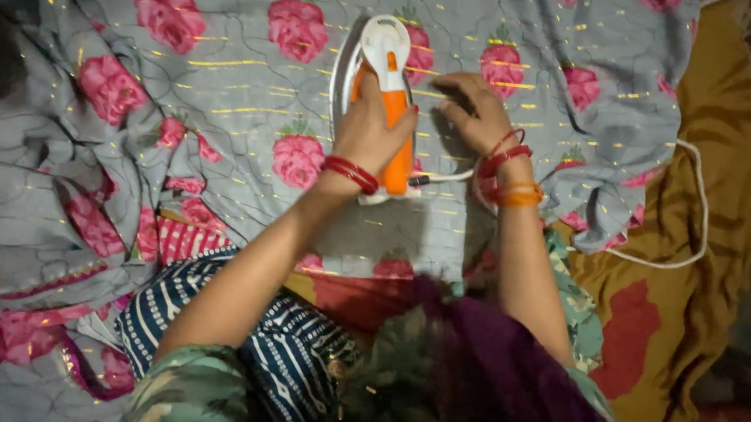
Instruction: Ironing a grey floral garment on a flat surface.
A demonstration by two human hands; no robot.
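Left hand point(370, 131) clenched around orange-and-white iron point(383, 79) atop grey rose-print fabric point(226, 77); right hand point(475, 110) just right of iron, released, pressing fabric flat.

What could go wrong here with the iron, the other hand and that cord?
1. The right hand lies flat on the grey rose-print fabric right beside the iron held by the left hand; its fingers could get burned.
2. The white cord loops over the fabric edge and could snag.
3. Pausing may scorch the cloth.
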